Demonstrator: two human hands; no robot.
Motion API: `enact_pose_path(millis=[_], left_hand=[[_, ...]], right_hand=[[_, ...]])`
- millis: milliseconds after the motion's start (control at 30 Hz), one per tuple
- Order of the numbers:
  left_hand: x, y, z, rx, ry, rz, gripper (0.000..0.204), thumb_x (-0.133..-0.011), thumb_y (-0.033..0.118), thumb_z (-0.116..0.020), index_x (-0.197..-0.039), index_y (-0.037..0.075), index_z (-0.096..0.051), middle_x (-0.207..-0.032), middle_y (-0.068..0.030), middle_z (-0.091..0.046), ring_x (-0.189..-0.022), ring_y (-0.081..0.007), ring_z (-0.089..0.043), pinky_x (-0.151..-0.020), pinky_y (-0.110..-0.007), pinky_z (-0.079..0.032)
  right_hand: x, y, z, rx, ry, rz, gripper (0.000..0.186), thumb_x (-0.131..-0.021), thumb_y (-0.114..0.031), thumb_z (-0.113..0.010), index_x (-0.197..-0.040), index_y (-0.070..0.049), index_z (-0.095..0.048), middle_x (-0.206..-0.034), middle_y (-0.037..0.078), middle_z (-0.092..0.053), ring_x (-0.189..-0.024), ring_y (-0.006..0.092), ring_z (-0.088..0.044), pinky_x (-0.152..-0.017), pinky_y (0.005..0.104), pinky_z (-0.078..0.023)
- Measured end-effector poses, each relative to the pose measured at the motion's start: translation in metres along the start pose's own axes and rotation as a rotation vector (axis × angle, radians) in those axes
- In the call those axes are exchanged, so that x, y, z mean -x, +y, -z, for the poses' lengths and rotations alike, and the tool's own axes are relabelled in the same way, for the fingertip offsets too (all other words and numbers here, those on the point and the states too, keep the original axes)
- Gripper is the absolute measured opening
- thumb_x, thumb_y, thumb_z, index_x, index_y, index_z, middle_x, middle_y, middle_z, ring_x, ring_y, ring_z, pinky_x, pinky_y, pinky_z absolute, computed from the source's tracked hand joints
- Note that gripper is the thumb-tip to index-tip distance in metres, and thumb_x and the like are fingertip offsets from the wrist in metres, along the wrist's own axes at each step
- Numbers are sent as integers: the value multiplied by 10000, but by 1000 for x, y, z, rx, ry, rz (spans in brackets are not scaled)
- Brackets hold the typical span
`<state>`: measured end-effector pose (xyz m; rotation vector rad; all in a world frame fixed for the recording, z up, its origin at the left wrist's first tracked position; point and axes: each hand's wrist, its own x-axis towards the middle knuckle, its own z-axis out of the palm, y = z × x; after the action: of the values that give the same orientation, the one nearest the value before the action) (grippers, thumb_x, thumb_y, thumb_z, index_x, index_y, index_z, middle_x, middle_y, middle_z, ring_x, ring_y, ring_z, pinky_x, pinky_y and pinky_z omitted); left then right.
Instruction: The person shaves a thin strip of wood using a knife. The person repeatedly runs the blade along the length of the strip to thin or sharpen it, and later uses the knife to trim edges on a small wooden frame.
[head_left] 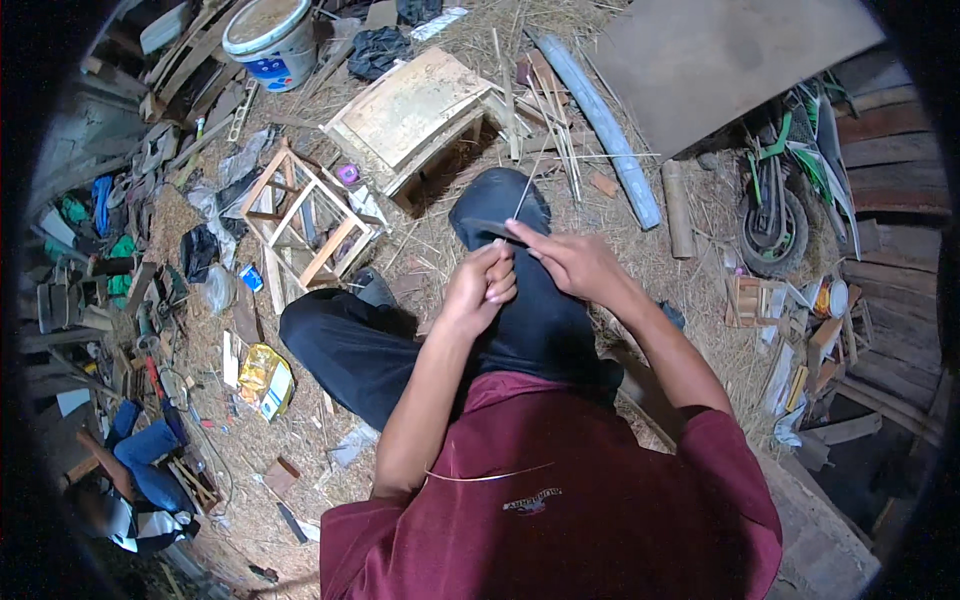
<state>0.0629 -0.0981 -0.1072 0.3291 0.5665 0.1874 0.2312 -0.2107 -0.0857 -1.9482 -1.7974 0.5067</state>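
Note:
My right hand is closed on a knife, its index finger stretched along it. The dark flat blade points left over my raised knee; its handle is hidden. Just left of it, my left hand is closed in a pinch on a thin pale strip, which looks like split bamboo or wood. The strip runs away from me past the blade, seemingly touching it. Another thin strip lies across the front of my maroon shirt.
Ahead stand a wooden bench-like box and a wooden frame. Long thin sticks lie near a blue-grey pole. A white bucket is far left, a green motorcycle right. Another person sits at lower left.

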Motion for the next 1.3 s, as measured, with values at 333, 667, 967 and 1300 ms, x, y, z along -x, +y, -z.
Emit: enact_pose_path(millis=[333, 667, 967, 1300], left_hand=[[-4, -9, 16, 36, 33, 73, 163, -979, 127, -482, -820, 94, -495, -538, 82, -284, -407, -48, -252, -386, -227, -226], [79, -16, 47, 17, 70, 119, 206, -996, 164, -464, -796, 116, -457, -545, 83, -273, -417, -46, -257, -397, -221, -225], [123, 1, 75, 62, 101, 38, 243, -1009, 184, -464, -784, 93, -452, -543, 65, -294, -427, -53, -272, -410, -224, -232], [-14, -2, 8, 316, -33, 121, 205, -1026, 172, -421, -843, 101, -479, -537, 75, -277, -412, -59, -256, -406, -235, -235]], right_hand=[[2, 10, -6, 66, -37, -102, 618, -912, -107, -556, -1470, -317, -392, -719, 194, -611, -660, 381, -627, -596, 480, -487], [6, 23, -10, 44, 94, -200, 603, -941, -195, -535, -1484, -365, -334, -716, 216, -626, -612, 408, -621, -582, 512, -515], [6, 13, -9, -139, 223, -309, 558, -955, -173, -511, -1483, -281, -365, -868, 260, -650, -758, 421, -654, -648, 483, -507], [5, 6, -3, 23, -17, -24, 575, -916, -167, -573, -1443, -346, -428, -690, 151, -587, -623, 338, -624, -559, 450, -500]])
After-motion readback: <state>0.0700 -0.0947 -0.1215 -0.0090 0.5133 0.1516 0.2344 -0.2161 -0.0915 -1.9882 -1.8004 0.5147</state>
